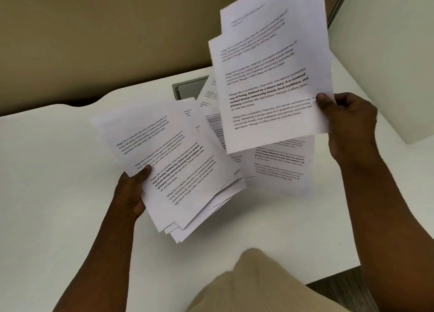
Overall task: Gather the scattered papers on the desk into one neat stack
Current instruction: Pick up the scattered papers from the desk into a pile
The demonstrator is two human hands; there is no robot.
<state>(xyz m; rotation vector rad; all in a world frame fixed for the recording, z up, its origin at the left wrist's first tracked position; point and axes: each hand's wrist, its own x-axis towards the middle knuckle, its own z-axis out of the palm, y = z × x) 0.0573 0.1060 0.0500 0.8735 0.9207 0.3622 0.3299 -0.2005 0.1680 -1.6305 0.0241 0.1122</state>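
White desk (pixel 58 194): raised sheets (pixel 270 77) hide papers (pixel 281 166) beneath.

Office: desk (pixel 58 182), partition (pixel 94 30), printouts (pixel 279 166).

Both forearms are bare, with no sleeves visible. The person wears a beige ribbed garment (pixel 258 286).

My right hand's (pixel 347 121) raised sheets (pixel 270 77) run off the top edge; print there blurred. They hide most of the far loose papers (pixel 281 163) and grey desk hatch (pixel 187 87). Left hand's (pixel 131 194) fingers hidden under its bundle (pixel 169 166).
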